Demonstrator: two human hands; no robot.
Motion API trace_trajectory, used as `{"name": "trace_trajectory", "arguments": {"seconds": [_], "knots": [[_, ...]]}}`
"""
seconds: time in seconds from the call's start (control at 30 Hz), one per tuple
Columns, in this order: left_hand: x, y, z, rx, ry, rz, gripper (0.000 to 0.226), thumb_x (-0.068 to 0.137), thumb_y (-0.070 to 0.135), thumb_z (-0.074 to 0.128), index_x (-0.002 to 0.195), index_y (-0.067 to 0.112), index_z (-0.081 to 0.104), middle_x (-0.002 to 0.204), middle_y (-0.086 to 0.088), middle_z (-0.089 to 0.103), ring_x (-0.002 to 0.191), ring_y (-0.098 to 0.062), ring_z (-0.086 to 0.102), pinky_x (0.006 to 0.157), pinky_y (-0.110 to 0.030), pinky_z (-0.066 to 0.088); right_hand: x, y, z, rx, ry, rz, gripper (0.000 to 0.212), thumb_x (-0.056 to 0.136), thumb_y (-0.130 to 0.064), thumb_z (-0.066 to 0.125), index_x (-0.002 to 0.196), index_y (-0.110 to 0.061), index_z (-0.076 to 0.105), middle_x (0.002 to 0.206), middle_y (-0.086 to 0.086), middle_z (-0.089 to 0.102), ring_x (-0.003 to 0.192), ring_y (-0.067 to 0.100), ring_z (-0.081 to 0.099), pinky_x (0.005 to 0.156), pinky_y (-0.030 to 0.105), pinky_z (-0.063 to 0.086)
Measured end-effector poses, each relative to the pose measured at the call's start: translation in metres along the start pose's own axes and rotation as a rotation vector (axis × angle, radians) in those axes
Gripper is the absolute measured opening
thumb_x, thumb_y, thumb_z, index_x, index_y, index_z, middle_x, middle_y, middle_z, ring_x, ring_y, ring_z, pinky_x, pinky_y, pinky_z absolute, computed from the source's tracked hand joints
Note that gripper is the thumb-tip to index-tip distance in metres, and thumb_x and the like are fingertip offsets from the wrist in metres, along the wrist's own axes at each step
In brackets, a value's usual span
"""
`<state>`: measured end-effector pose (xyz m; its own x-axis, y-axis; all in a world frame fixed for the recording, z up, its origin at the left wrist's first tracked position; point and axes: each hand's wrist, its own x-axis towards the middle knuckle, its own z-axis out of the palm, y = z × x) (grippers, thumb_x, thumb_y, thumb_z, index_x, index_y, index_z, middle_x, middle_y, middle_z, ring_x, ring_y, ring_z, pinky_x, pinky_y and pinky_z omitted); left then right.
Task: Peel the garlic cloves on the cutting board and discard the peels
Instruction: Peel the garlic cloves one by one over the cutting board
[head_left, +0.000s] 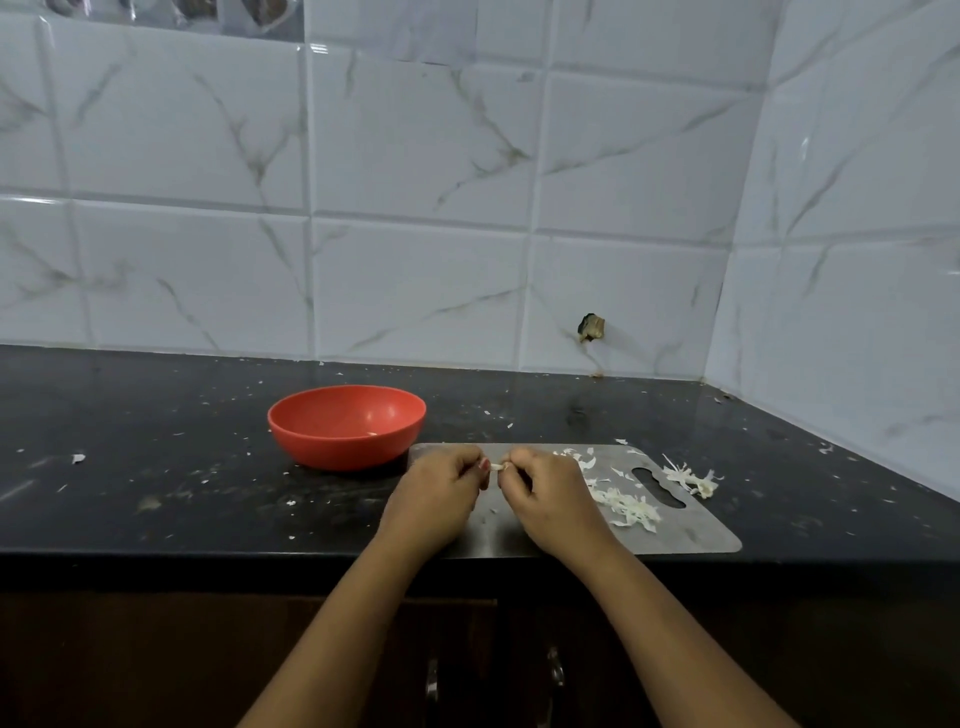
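Garlic clove (497, 466) lies approx. horizontal, long axis running left-right btwn the two hands, held just above the far-left part of the cutting board (691, 530); too small to tell which end is the tip. It's tiny, pale cream, mostly hidden by fingers, w/ a bit of thin skin showing. Left hand (441, 493) has fingers curled in, thumb & fingertips pinching the clove's left end; right hand (550, 493) is likewise curled tight, pinching the right end, knuckles up. The board is a flat grey rectangle w/ rounded corners, dull metal-looking, w/ a wavy handle slot at its right end, its near edge at the counter's front edge. Peels (628, 506) sit in a loose heap on the board's right half: papery, white-yellow, shredded flakes. Just off the board's right end lies a stringy garlic stalk remnant (693, 480). Left of the board, near its far-left corner, stands a round red-orange bowl (347, 426), smooth plastic-looking, w/ one small pale bit inside. Countertop (156, 467) is black, speckled, glossy stone, dotted w/ peel flecks. Behind: white marble-veined wall tiles (415, 208), glossy. Below: dark brown cabinet (156, 649).
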<state>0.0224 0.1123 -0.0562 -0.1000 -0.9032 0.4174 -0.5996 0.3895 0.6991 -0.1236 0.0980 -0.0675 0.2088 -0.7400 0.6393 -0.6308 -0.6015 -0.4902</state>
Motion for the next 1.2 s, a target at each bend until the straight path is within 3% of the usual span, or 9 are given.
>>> {"name": "trace_trajectory", "arguments": {"seconds": [0.1,0.23,0.33,0.43,0.57,0.63,0.8,0.93,1.2], "knots": [[-0.004,0.005,0.009,0.294,0.122,0.019,0.026,0.096,0.031,0.044,0.072,0.023,0.050,0.081,0.004,0.061,0.077,-0.019,0.058,0.065,-0.032,0.043,0.000,0.000,0.002,-0.121,0.018,0.027,0.032,0.091,-0.012,0.051,0.060,-0.010,0.042,0.052,-0.004,0.037,0.052,0.015,0.036,0.054,0.034,0.029],[0.000,0.005,0.015,0.084,0.092,-0.036,0.034,0.096,0.026,0.047,0.062,0.022,0.050,0.067,0.003,0.059,0.067,-0.016,0.058,0.067,-0.035,0.045,0.002,-0.003,0.001,-0.060,0.061,0.110,0.038,0.088,-0.009,0.052,0.054,-0.014,0.035,0.048,-0.003,0.035,0.047,0.011,0.030,0.048,0.025,0.024],[0.004,0.004,0.013,-0.078,0.044,-0.092,0.035,0.097,0.021,0.048,0.063,0.021,0.057,0.056,0.006,0.057,0.051,-0.002,0.050,0.060,-0.027,0.041,0.002,-0.007,-0.006,0.043,0.044,0.190,0.030,0.088,-0.008,0.051,0.059,-0.003,0.052,0.055,0.011,0.053,0.048,0.008,0.037,0.048,0.022,0.030],[0.003,0.006,0.016,-0.081,0.047,-0.086,0.032,0.097,0.020,0.049,0.068,0.019,0.061,0.058,0.007,0.061,0.046,0.002,0.049,0.062,-0.027,0.042,0.003,-0.010,-0.010,0.131,0.009,0.275,0.026,0.089,-0.008,0.050,0.068,0.002,0.063,0.058,0.006,0.059,0.044,0.004,0.043,0.044,0.015,0.032],[-0.002,0.004,0.016,0.033,0.170,-0.079,0.028,0.094,0.023,0.053,0.067,0.025,0.061,0.065,0.011,0.067,0.055,-0.005,0.057,0.069,-0.031,0.052,0.007,-0.001,-0.011,0.140,0.113,0.401,0.026,0.089,-0.010,0.048,0.072,0.006,0.060,0.064,0.013,0.061,0.052,0.010,0.046,0.045,0.017,0.031],[-0.001,0.002,0.014,-0.015,0.197,-0.097,0.025,0.092,0.025,0.058,0.068,0.026,0.065,0.067,0.014,0.069,0.054,-0.006,0.058,0.071,-0.034,0.055,0.007,0.003,-0.013,0.173,0.117,0.435,0.026,0.090,-0.010,0.047,0.075,0.005,0.062,0.065,0.007,0.062,0.054,0.009,0.050,0.048,0.016,0.035],[-0.002,0.001,0.015,-0.014,0.208,-0.075,0.020,0.088,0.026,0.064,0.069,0.029,0.068,0.072,0.013,0.070,0.057,-0.011,0.061,0.070,-0.039,0.055,0.005,0.002,-0.012,0.318,0.063,0.425,0.013,0.091,-0.015,0.060,0.082,-0.012,0.069,0.076,0.003,0.071,0.063,0.007,0.061,0.058,0.020,0.048],[-0.003,-0.001,0.017,0.013,0.231,-0.056,0.018,0.089,0.024,0.064,0.071,0.028,0.068,0.073,0.011,0.070,0.060,-0.008,0.062,0.068,-0.041,0.056,0.004,0.000,-0.014,0.451,0.028,0.429,0.018,0.095,-0.010,0.053,0.099,-0.015,0.070,0.084,0.001,0.073,0.063,0.004,0.060,0.057,0.018,0.047],[-0.003,-0.002,0.017,0.028,0.218,-0.039,0.013,0.088,0.022,0.065,0.078,0.027,0.071,0.076,0.012,0.070,0.065,-0.004,0.062,0.069,-0.035,0.055,0.003,-0.003,-0.010,0.139,-0.011,0.280,0.016,0.089,-0.011,0.060,0.079,-0.009,0.073,0.072,0.008,0.071,0.056,0.008,0.054,0.053,0.019,0.042]]}}
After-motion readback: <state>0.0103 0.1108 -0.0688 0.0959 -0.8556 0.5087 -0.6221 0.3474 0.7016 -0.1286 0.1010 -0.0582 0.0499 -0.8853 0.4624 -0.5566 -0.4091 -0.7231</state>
